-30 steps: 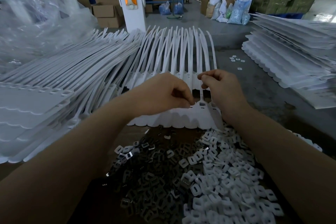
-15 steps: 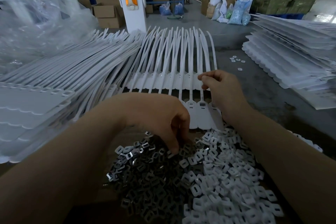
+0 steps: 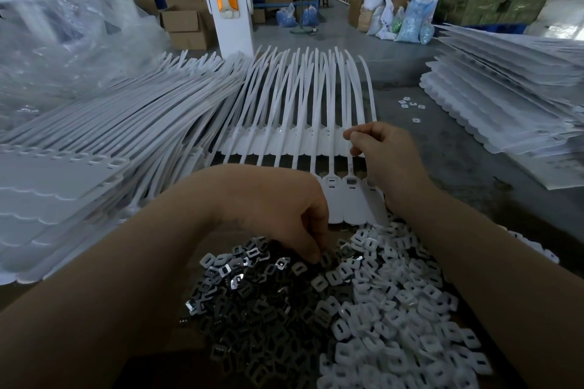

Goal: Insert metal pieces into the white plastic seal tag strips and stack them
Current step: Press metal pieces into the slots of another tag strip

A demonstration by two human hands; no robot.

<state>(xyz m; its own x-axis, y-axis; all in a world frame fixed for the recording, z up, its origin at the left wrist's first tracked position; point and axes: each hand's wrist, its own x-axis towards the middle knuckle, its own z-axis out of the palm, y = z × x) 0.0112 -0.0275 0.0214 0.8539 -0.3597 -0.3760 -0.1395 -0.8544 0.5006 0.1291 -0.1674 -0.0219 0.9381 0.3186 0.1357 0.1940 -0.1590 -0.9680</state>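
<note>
Over the pile of metal pieces (image 3: 252,303), my left hand (image 3: 278,211) digs with curled fingertips; my right hand (image 3: 385,155) pinches a strap of the white seal tag strip (image 3: 335,199) just behind.

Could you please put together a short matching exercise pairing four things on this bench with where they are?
Things:
1. left hand
2. right hand
3. pile of white plastic pieces
4. stack of white tag sheets

Places:
A. far right of the bench
B. on the strips of the seal tag sheet
C. beside the right forearm
D. fingertips in the pile of metal pieces

Pairs: 1-D, 2-B, 3-C, 4-A
</note>
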